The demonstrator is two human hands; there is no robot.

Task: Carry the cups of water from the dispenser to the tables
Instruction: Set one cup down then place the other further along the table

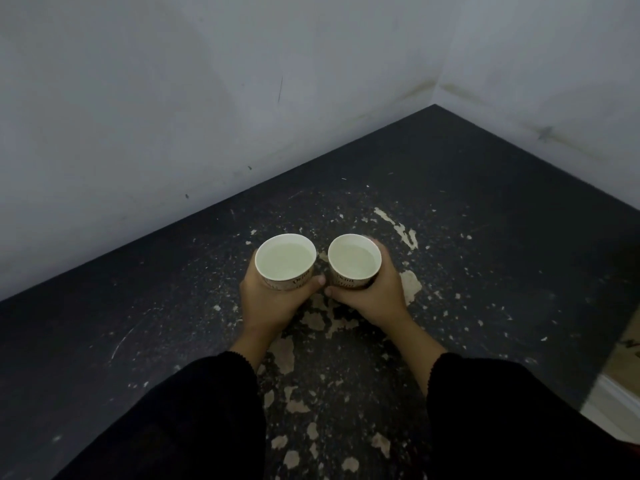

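The left hand (pixel 268 299) is wrapped around the left cup (pixel 286 262), thumb across the near wall and fingers curled out of sight behind it. The right hand (pixel 375 296) is clamped the same way on the right cup (pixel 354 263), its thumb pointing toward 9 o'clock under the rim. The two thumbs nearly meet, and the cups stand just beside each other without touching, left cup at 9 o'clock of its twin. Black sleeves (pixel 194 420) cover both forearms down toward 6 o'clock.

Both cups sit low over the dark worktop (pixel 485 216), near its middle. Whether their bases already rest on it or hover just above cannot be told, since the hands hide the bottoms.

Judging by this, the carry is nearly finished for this pair: the dispenser is nowhere in view, and the cups have reached a surface. What appears left is to set them down fully, if not yet done, and let go; whether more cups wait elsewhere cannot be known here.

The cups are small, pale paper ones with dark printed lettering on the sides, upright, rims round and undented. Each holds clear water to well below the rim, the surface level, with no sign of a spill around them. The worktop is black and badly chipped, pale patches showing through from 12 to 6 o'clock of the hands, and it fits into a corner of grey wall (pixel 173 98) at 12 to 1 o'clock.
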